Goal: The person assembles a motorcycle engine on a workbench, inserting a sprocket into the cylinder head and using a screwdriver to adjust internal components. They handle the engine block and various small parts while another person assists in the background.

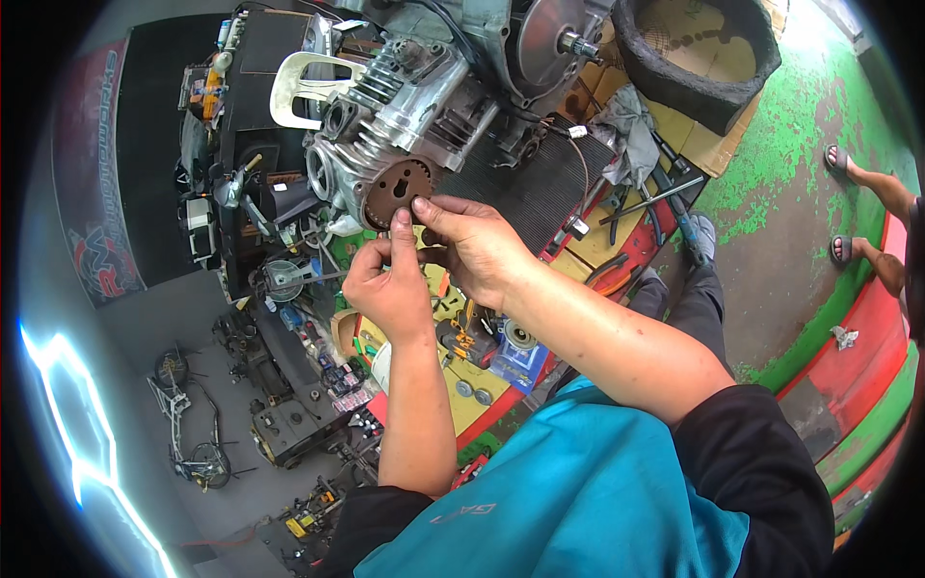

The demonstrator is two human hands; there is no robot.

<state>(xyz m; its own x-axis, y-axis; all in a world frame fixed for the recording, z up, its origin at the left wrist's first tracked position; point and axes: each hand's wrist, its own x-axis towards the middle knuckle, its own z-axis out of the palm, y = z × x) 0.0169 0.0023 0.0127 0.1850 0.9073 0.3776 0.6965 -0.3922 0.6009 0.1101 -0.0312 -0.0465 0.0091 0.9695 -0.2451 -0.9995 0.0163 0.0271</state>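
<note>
A dark brown round cam sprocket, with a keyhole-shaped slot in its middle, sits against the end of a grey finned engine. My left hand is closed, its thumb upright on the sprocket's lower edge and its fingers curled. From the right, my right hand presses its thumb on the sprocket's lower right edge. Its other fingers are bent behind and below, partly hidden. Both thumbs are side by side, and the fingertips look dirty.
Under the engine is a workbench with a black ribbed mat, a grey rag, a T-handle wrench and a blue packet. A black ring-shaped tub stands at the far right. Another person's sandalled feet are on the green floor.
</note>
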